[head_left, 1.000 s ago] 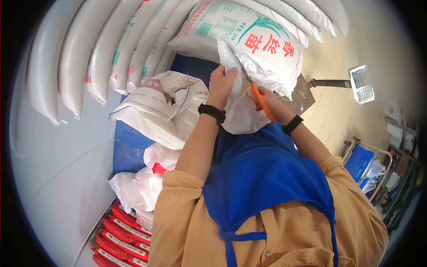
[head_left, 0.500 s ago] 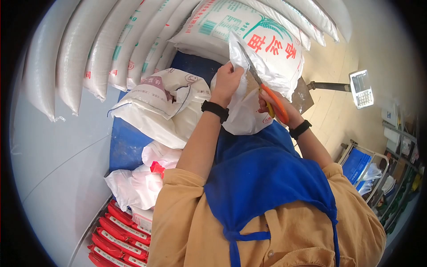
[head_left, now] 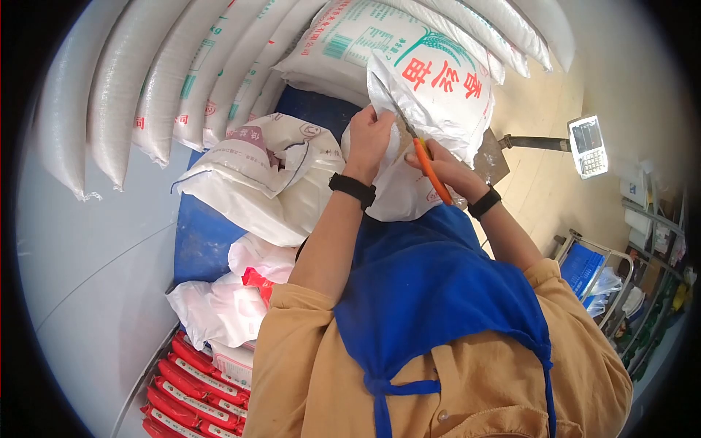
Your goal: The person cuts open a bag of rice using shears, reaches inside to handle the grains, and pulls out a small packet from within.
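My left hand (head_left: 369, 142) grips the upper edge of an open white woven bag (head_left: 398, 191) in front of my apron. In my right hand (head_left: 444, 166) are orange-handled scissors (head_left: 432, 171), their blades pointing up and left against the raised flap of the bag. The handles look closed together. Some of the bag's contents show between my hands, but I cannot make out what they are. Left of my left hand lies another opened white sack (head_left: 292, 204) with a crumpled top. A large printed sack (head_left: 445, 80) lies just beyond the scissors.
Full white sacks (head_left: 109, 95) stand in a row at the upper left. White plastic bags (head_left: 219, 310) and stacked red packets (head_left: 193, 390) are at the lower left. A scale display (head_left: 588, 146) stands on the right, above a cart with a blue crate (head_left: 580, 270).
The scissor handles have come together in my right hand, where they were spread apart before. The view has shifted slightly.
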Motion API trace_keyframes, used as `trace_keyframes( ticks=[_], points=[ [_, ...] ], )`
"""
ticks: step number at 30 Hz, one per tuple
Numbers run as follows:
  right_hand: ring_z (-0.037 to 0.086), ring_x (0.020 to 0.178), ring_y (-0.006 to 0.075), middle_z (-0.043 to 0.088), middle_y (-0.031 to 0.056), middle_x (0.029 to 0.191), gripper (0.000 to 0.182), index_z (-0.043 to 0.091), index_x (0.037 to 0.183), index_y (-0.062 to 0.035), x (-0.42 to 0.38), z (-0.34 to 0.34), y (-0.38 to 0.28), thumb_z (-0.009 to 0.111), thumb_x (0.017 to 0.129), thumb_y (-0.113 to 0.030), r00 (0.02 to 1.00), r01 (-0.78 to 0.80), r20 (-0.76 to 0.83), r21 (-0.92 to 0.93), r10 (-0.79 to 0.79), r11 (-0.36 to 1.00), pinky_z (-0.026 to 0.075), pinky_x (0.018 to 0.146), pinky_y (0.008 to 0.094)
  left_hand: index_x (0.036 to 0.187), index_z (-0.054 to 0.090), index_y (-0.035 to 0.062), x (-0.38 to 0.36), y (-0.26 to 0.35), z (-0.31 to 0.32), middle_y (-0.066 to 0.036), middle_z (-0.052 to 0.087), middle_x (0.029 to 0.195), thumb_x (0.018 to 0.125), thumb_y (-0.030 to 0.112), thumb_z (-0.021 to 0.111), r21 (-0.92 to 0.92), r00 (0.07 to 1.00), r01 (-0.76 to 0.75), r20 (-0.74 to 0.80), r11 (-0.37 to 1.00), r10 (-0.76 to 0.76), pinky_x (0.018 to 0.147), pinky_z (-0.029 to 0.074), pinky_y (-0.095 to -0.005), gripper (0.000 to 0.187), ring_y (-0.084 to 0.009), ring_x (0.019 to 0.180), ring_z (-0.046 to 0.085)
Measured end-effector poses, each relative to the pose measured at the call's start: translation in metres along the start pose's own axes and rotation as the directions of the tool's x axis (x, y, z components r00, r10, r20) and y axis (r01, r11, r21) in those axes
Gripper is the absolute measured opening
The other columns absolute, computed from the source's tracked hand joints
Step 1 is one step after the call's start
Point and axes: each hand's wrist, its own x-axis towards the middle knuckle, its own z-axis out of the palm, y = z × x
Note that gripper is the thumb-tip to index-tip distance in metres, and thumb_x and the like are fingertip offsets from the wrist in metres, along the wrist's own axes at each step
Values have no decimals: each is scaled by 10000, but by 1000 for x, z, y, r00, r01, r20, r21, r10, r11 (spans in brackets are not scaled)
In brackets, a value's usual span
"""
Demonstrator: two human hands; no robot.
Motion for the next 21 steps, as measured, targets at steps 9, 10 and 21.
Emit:
trace_keyframes(
  ticks=[9,10,21],
  points=[
    [427,566,68,404,-34,689,393,466,858,-124,-9,6,-17,566,881,-503,975,-193,196,541,101,819,395,496,222,898,637,-65,5,-3,-10,-5,613,785,821,112,535,-54,999,3,32,999,-1,633,411,-240,218,-60,716,505],
    [419,554,62,397,-41,677,390,464,850,-126,-10,5,-19,566,881,-502,971,-209,214,548,105,810,378,487,212,898,640,-59,6,-3,-13,-3,612,786,821,112,536,-45,999,25,38,999,-23,633,411,-238,215,-59,714,507],
    [440,575,17,512,-47,742,348,596,999,-47,-19,-34,-12,654,842,-352,995,59,76,-24,-57,998,352,488,188,798,618,-21,8,6,-49,62,510,700,805,121,571,75,961,108,246,991,-123,553,342,-218,150,-37,630,417]
  ],
)
